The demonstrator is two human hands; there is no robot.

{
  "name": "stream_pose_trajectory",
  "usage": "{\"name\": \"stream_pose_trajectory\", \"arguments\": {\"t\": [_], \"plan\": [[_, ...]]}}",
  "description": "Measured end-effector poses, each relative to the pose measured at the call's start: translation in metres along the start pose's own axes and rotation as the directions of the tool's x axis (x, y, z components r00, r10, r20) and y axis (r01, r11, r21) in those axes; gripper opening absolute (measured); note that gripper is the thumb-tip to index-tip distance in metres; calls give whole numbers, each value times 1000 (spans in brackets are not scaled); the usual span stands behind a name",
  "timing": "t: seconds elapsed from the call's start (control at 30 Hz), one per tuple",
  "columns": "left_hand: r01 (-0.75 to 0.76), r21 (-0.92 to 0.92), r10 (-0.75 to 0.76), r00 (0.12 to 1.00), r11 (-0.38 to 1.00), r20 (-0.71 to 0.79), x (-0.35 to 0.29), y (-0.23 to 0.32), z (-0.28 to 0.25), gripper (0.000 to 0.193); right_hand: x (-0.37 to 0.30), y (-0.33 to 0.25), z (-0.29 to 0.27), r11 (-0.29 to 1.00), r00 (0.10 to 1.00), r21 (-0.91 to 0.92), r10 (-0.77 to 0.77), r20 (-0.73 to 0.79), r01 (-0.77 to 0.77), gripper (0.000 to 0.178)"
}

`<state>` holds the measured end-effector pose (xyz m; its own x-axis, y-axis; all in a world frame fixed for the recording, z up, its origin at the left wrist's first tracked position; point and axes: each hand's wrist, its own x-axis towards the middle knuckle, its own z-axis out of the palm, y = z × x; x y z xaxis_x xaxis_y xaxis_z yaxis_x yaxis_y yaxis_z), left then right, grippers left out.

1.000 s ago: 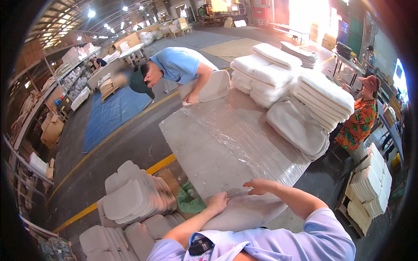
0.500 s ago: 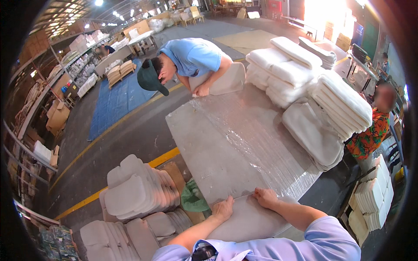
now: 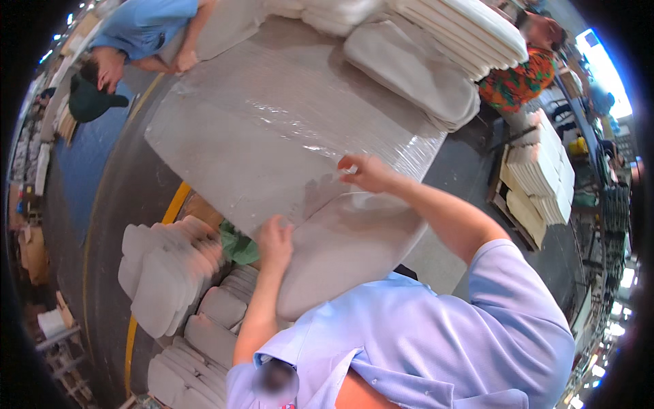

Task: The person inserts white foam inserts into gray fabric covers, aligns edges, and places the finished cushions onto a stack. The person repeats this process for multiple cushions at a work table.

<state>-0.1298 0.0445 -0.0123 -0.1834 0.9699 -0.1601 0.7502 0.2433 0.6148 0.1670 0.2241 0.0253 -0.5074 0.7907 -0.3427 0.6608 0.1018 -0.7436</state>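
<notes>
A grey padded panel, like a seat cushion (image 3: 347, 249), lies with rounded corners on the near end of a table covered in clear plastic film (image 3: 231, 129). At the cushion's left edge is my left hand (image 3: 275, 243), blurred, its fingers loosely apart with nothing seen in them. My right hand (image 3: 371, 174) hovers over the cushion's far edge and casts a shadow on the table. Its fingers are bent but apart, and nothing shows between them.
Across the table a person in a cap (image 3: 146, 34) handles another grey panel (image 3: 228, 27). White pads (image 3: 463, 31) and grey pads (image 3: 409, 68) are stacked at far right, near a person in a patterned shirt (image 3: 521, 78). More grey stacks (image 3: 160, 279) stand left.
Both hands have come off the cushion's far edge: the right lifted over it, the left moved to its left side. My view has turned and shifted, so the table sits further up and left.
</notes>
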Motion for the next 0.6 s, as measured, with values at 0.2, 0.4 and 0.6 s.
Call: {"name": "stream_pose_trajectory", "arguments": {"t": [0.2, 0.4, 0.6], "plan": [[249, -206, -179, 935, 946, 305, -98, -18, -79, 74, -104, -3, -102, 881, 862, -47, 470, 191, -470, 101], [600, -260, -425, 753, 756, 502, -141, 26, -76, 112, -120, -26, -71, 779, 702, -193, 623, 345, -596, 128], [645, -120, -529, 706, 755, 471, -127, 12, -49, 114, -92, -9, -58, 758, 687, -394, 645, 334, -520, 127]]}}
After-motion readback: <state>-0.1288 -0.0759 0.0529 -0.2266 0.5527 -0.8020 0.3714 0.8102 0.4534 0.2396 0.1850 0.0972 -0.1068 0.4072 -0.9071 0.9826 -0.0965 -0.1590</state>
